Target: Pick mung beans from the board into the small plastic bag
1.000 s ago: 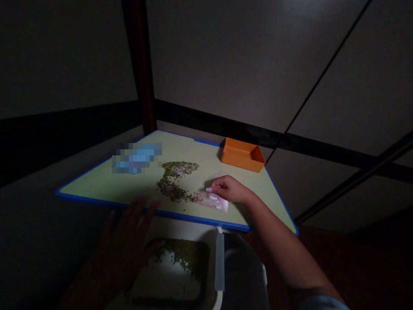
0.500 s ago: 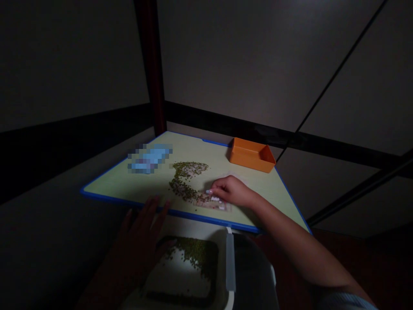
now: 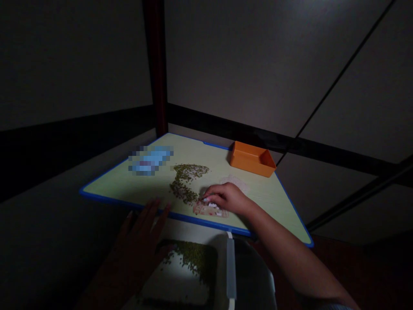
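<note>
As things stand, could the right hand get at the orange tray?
Probably yes: the orange tray sits open-topped beyond the right hand on the same board, and nothing upright shows between them, only a flat pale patch.

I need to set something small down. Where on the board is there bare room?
Bare board shows behind the green grains, between the pixelated blue item and orange tray, and from tray to right forearm along the right edge. Crowded: front middle, where the right hand, pinkish sheet and grains meet.

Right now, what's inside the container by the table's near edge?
Green grains lie in the container, thickest toward its far right corner. The left hand hides part of its left side.
</note>
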`<state>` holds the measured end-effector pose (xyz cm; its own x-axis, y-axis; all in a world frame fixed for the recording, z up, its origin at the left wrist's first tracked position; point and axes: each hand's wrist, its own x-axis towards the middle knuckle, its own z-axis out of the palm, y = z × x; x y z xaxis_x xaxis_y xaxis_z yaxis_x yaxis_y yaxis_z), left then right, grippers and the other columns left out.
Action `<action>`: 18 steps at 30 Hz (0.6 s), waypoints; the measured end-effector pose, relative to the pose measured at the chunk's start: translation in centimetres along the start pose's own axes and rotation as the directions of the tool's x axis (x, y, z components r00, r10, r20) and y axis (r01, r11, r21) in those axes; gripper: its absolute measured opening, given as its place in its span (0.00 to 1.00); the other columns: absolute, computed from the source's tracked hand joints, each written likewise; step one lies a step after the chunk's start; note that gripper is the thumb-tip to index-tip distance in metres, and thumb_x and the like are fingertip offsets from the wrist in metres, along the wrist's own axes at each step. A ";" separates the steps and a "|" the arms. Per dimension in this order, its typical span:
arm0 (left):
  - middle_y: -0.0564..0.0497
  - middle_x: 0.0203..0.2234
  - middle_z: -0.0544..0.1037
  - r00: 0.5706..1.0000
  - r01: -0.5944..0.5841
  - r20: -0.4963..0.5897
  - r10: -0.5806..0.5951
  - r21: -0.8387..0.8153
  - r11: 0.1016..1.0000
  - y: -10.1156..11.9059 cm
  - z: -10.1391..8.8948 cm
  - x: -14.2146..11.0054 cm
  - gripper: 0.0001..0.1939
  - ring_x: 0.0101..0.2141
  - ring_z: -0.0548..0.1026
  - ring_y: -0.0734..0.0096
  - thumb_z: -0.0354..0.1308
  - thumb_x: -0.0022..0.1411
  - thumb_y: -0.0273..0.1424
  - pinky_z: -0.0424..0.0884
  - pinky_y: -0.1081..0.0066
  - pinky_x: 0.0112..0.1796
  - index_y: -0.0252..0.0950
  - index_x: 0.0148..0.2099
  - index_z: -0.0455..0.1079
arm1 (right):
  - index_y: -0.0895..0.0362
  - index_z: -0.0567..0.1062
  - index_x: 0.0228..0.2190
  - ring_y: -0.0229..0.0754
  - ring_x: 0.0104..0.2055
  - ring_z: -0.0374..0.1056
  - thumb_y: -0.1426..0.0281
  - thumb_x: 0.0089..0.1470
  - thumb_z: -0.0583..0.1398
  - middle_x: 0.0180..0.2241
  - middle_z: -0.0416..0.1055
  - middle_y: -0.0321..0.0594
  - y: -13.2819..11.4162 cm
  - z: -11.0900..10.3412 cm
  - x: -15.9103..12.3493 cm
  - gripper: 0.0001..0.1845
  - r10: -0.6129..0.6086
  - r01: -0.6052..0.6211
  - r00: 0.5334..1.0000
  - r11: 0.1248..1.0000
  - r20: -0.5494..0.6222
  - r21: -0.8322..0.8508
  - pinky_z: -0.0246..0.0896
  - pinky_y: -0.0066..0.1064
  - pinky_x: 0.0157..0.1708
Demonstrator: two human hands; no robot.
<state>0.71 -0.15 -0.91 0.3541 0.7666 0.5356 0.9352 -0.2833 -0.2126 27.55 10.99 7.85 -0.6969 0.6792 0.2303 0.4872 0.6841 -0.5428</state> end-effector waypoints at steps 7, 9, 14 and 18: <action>0.31 0.65 0.59 0.999 -0.016 -0.043 0.016 0.013 1.000 0.2 -0.1 0.2 0.41 0.62 0.63 0.43 0.47 0.61 0.42 0.61 0.42 0.54 0.35 0.71 0.38 | 0.60 0.79 0.37 0.33 0.23 0.62 0.61 0.60 0.58 0.26 0.74 0.38 0.5 -0.8 -0.7 0.16 0.021 -0.011 0.998 0.982 -0.053 0.186 0.53 0.23 0.25; 0.32 0.64 0.60 0.999 -0.021 -0.044 0.022 0.016 1.000 0.2 -0.2 0.2 0.40 0.61 0.64 0.43 0.46 0.62 0.43 0.61 0.41 0.54 0.36 0.71 0.38 | 0.60 0.78 0.38 0.35 0.27 0.65 0.63 0.61 0.57 0.29 0.76 0.40 0.9 -1.7 -1.1 0.14 0.072 -0.053 0.988 0.989 -0.135 0.139 0.56 0.24 0.29; 0.32 0.65 0.59 0.998 -0.049 -0.046 0.049 0.008 0.999 -0.2 -0.2 0.1 0.39 0.62 0.61 0.43 0.44 0.63 0.46 0.61 0.41 0.54 0.35 0.71 0.40 | 0.60 0.78 0.36 0.37 0.28 0.65 0.67 0.60 0.57 0.28 0.76 0.41 1.8 -3.3 -1.5 0.12 0.232 -0.264 0.951 0.952 -0.204 -0.151 0.51 0.26 0.29; 0.31 0.63 0.62 0.996 -0.053 -0.070 0.054 0.015 0.998 -0.3 -0.1 0.3 0.38 0.61 0.64 0.42 0.41 0.64 0.45 0.63 0.41 0.52 0.34 0.70 0.41 | 0.58 0.78 0.38 0.38 0.28 0.65 0.66 0.61 0.55 0.29 0.77 0.42 1.6 -3.2 -1.2 0.13 0.270 -0.312 0.947 0.901 -0.175 -0.302 0.48 0.27 0.28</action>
<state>0.53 0.06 -0.61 0.4037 0.7080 0.5794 0.9149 -0.3146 -0.2530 30.88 12.09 9.27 -0.4363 0.8742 0.2132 0.8154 0.4843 -0.3172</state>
